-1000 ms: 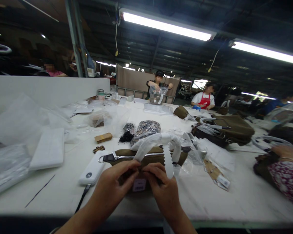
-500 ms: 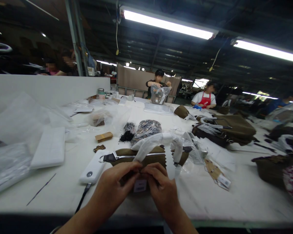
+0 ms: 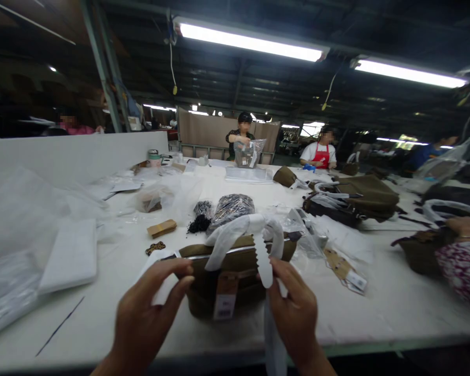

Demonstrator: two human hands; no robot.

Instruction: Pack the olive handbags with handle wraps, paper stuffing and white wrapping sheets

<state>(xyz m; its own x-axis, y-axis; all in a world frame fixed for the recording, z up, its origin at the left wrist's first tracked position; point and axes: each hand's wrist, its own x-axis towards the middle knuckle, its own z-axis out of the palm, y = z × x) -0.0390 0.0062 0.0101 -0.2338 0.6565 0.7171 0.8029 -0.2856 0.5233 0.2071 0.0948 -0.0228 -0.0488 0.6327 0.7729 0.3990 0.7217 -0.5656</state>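
An olive bag (image 3: 203, 295) with a silver zipper stands upright on the white table in front of me. White wrapping covers its handles (image 3: 231, 237), and a brown tag with a white barcode label (image 3: 224, 305) hangs on its front. At the bag's left end is my left hand (image 3: 151, 308), thumb and forefinger apart with nothing between them. My right hand (image 3: 293, 308) pinches the notched white strip (image 3: 262, 261) near its lower end, right of the tag. Another white strip hangs below this hand over the table edge.
Behind the bag lie a plastic-wrapped bundle (image 3: 233, 206), black small parts (image 3: 199, 223) and brown cards (image 3: 162, 228). More olive bags (image 3: 370, 201) lie at the right, near a patterned sleeve (image 3: 462, 266). Tags (image 3: 342, 269) lie nearer. Two people work across the table.
My hands have parted from the middle of the bag's front, uncovering the tag. The left moved left and opened; the right moved right to the notched strip. The view has shifted slightly.
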